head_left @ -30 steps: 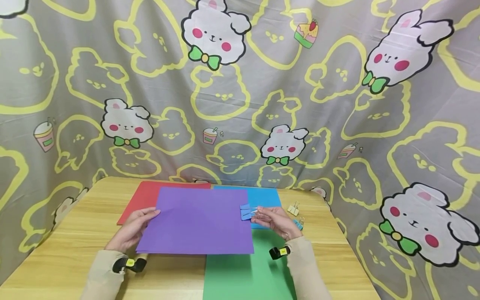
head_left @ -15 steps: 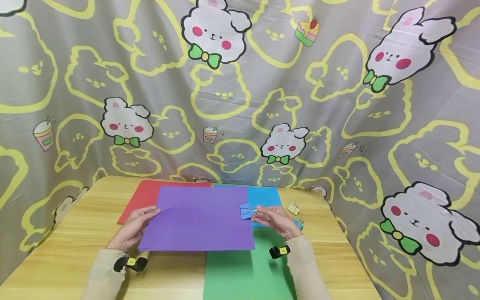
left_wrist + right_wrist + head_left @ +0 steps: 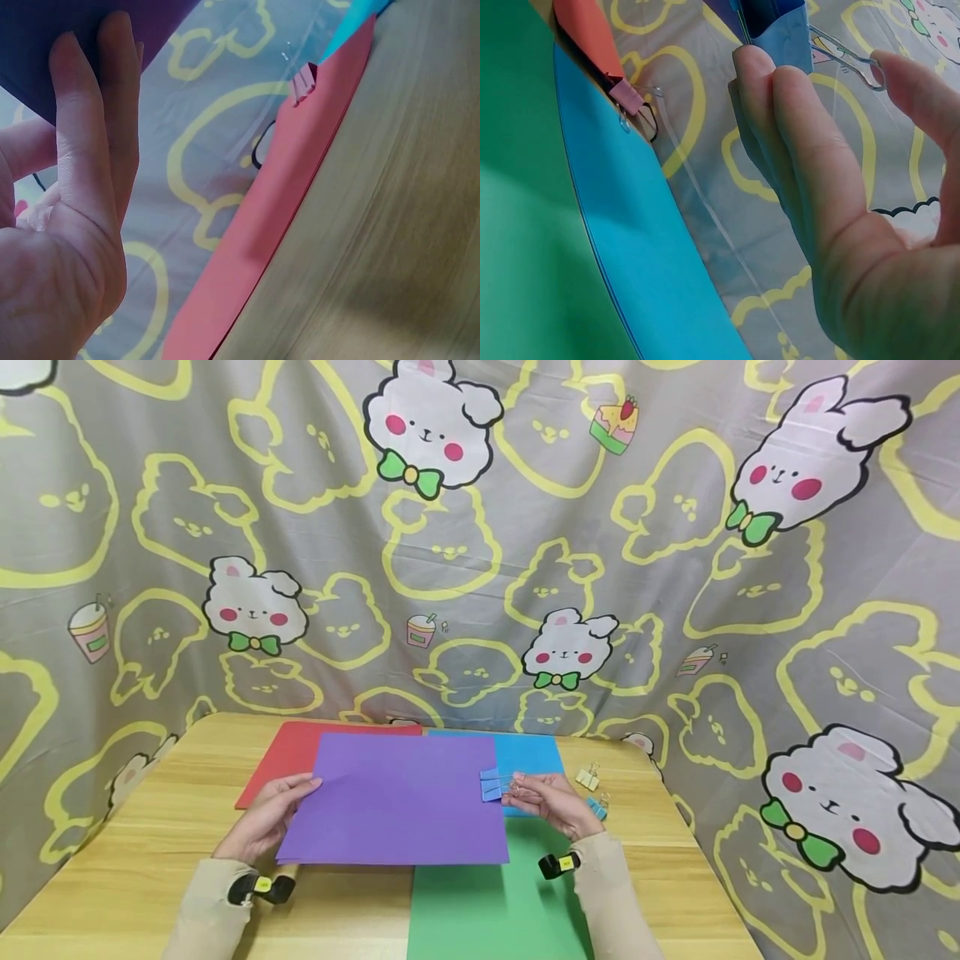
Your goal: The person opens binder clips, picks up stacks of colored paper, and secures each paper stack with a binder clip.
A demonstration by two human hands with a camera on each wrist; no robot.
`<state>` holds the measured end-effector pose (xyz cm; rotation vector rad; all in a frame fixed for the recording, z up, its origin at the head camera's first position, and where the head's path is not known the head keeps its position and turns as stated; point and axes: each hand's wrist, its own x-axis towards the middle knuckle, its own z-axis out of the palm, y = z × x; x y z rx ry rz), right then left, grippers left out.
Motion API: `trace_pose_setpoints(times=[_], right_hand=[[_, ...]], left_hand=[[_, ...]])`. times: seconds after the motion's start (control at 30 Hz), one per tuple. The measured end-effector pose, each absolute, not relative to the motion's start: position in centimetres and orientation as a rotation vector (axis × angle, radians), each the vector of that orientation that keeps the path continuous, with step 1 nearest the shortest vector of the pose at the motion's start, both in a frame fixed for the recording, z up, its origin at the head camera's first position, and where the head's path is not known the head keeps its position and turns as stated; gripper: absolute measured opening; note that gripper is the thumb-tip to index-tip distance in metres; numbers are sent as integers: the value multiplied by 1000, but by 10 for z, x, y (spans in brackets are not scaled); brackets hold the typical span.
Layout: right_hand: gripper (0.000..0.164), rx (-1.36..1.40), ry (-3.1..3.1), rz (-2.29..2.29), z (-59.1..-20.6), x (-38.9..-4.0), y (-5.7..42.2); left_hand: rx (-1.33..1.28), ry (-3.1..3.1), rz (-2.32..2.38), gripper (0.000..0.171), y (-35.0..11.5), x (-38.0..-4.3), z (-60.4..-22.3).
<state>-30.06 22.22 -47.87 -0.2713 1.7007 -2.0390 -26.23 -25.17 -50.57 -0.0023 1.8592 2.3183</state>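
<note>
Purple sheets of paper (image 3: 397,802) are held up above the table, their near edge hanging toward me. My left hand (image 3: 262,817) pinches their left edge, thumb on top and fingers underneath; the left wrist view shows these fingers (image 3: 79,112) straight against the underside. A blue binder clip (image 3: 491,785) sits on the right edge of the purple sheets. My right hand (image 3: 551,802) holds that clip by its wire handles. In the right wrist view the thumb is at one wire loop (image 3: 877,75), with the other fingers by the clip body (image 3: 784,41).
Red paper (image 3: 273,760) lies at the back left, with a pink binder clip (image 3: 303,84) on its far edge. Blue paper (image 3: 528,752) and green paper (image 3: 502,910) lie to the right. A yellow clip (image 3: 587,777) and a teal clip (image 3: 597,807) lie farther right.
The near edge of the purple sheets has risen very slightly. Both hands keep nearly the same place and hold.
</note>
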Motion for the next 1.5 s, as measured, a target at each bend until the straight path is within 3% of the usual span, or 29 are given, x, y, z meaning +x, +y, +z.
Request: trace_pose_setpoints(times=[0.33, 0.87, 1.2, 1.5], right_hand=[[50, -232, 1687, -2052, -478, -301, 220], [63, -313, 1638, -2032, -476, -298, 221], [41, -321, 1584, -2034, -473, -296, 221], [54, -362, 1554, -2003, -472, -294, 218]], left_hand=[[3, 1828, 2331, 15, -252, -263, -506], [-1, 1790, 2322, 13, -252, -262, -504], [2, 1776, 2328, 12, -253, -262, -503], [31, 1712, 2349, 12, -254, -262, -500]])
